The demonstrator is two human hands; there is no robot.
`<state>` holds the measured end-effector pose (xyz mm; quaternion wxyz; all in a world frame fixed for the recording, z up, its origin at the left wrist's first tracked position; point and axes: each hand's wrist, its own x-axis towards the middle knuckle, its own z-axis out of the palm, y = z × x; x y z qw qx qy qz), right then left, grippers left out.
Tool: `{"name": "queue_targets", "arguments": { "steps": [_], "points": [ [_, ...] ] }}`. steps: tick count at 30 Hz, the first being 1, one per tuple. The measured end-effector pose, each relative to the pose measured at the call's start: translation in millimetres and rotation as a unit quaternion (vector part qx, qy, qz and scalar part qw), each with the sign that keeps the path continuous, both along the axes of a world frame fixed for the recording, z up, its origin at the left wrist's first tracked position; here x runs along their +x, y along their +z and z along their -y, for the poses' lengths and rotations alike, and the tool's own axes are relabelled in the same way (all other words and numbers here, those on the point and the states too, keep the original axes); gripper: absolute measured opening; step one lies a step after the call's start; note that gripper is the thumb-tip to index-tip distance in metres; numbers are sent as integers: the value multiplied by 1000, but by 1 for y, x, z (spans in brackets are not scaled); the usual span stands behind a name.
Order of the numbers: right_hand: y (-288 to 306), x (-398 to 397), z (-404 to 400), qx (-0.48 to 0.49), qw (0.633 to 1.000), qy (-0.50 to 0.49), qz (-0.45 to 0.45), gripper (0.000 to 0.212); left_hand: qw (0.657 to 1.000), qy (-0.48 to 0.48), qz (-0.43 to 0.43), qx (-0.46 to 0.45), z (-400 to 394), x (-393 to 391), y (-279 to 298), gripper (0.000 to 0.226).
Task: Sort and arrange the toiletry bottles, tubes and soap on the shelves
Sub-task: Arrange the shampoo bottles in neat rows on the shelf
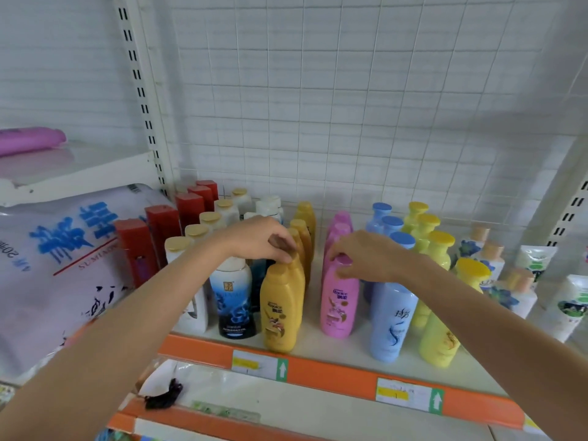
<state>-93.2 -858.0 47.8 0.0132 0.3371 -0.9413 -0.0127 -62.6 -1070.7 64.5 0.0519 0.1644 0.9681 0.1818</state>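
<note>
Your left hand (257, 238) pinches, fingers closed, the cap of the front yellow bottle (280, 310); your right hand (366, 256) is closed over the cap of the front pink bottle (339, 300). Both bottles stand upright at the heads of adjacent rows on the shelf (334, 351), a gap between them. A pale blue bottle (393, 319) stands just right of the pink row, behind the orange price rail (334, 374).

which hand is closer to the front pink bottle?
Right. The right hand rests on the cap of the front pink bottle; the left hand is off to its left, fingertips on the front orange-yellow bottle.
</note>
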Motion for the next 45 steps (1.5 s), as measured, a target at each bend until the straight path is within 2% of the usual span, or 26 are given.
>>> {"name": "queue_targets", "arguments": {
  "steps": [7, 14, 21, 27, 31, 35, 45],
  "points": [
    [2, 1, 7, 27, 999, -30, 5, 33, 998, -49, -11, -32, -1, -11, 5, 39],
    [25, -9, 26, -82, 995, -62, -1, 26, 997, -49, -65, -4, 9, -24, 0, 34],
    [26, -50, 54, -71, 994, -84, 13, 33, 995, -66, -72, -5, 7, -35, -8, 34],
    [15, -83, 72, -42, 996, -45, 63, 34, 986, -7, -145, 86, 11, -46, -4, 20],
    [5, -100, 81, 4, 997, -27, 78, 42, 993, -5, -118, 12, 14, -59, -3, 29],
    [4, -113, 86, 16, 998, 1, 55, 34, 996, -27, -69, -48, 10, -68, -5, 30],
    [0, -132, 88, 26, 999, 6, 35, 46, 994, -37, -74, -76, 6, -76, -11, 34]
  ]
}}
